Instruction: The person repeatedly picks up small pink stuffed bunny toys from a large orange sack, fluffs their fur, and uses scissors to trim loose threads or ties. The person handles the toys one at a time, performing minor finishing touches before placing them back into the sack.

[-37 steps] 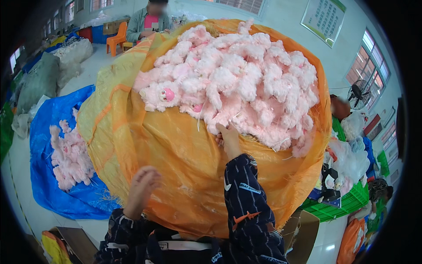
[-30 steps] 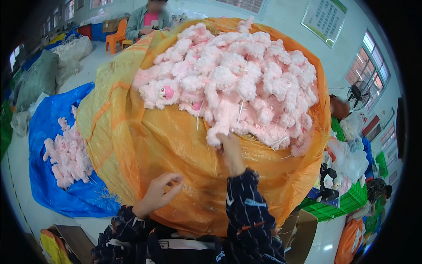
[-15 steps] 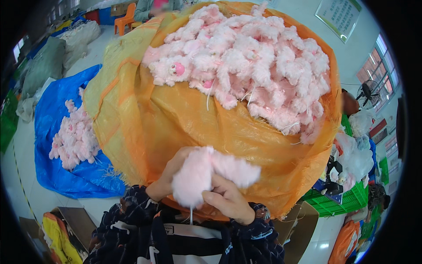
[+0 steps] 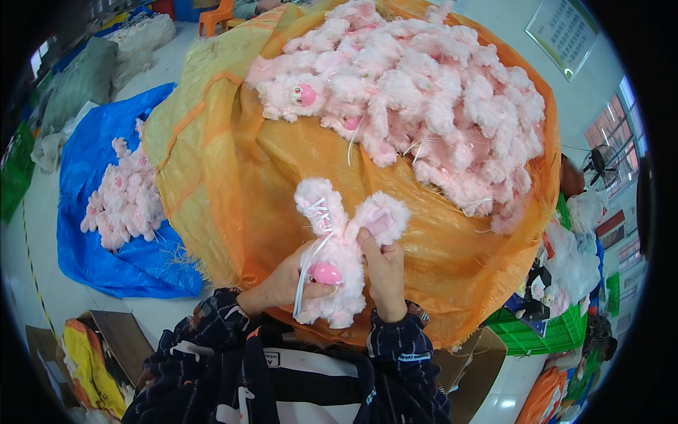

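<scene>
Between my hands is a pink plush bunny [image 4: 346, 258], long ears pointing away from me and a shiny pink face patch toward the left. A white ribbon [image 4: 318, 247] is laced through its left ear and trails down past the face. My left hand [image 4: 286, 283] is closed round the left side of its head, fingers partly under the fur. At the base of the right ear, my right hand [image 4: 383, 272] pinches the plush with thumb and fingers. Beyond them, a big heap of similar pink plush pieces [image 4: 417, 106] lies on an orange woven sheet [image 4: 282, 191].
A blue woven sheet [image 4: 92, 261] on the left carries a smaller pile of pink plush [image 4: 127, 201]. To the right stands a green crate [image 4: 544, 332] loaded with bags and dark items. Cardboard boxes [image 4: 116, 343] flank me. An orange chair [image 4: 215, 18] is far back.
The bunny has been turned over, so its face, ears and laced ribbon now show. My right hand has shifted up to the right ear. The whole view has tilted slightly.
</scene>
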A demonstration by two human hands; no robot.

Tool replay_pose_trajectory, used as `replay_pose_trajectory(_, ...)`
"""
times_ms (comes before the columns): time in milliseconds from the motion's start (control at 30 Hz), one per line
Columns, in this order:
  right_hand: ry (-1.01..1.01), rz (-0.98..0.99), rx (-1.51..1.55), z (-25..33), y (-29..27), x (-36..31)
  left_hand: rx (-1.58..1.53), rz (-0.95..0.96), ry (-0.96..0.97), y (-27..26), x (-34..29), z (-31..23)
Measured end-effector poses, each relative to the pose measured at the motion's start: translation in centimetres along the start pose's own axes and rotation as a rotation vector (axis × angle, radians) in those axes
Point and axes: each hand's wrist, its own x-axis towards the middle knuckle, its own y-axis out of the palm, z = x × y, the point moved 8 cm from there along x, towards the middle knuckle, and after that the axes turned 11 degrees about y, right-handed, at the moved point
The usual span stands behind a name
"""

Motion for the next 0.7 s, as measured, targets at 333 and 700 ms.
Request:
replay_pose_trajectory(333, -0.631, -0.511, -0.316, 6.1, -2.1, -3.1, 0.000, -0.092, -0.042, -0.5, -0.5, 0.9)
replay_pose_trajectory(700, -0.957, -0.036, -0.855, 6.6, 3.8, -4.2, 0.194, -0.080, -0.024, 0.3, -0.9, 1.3)
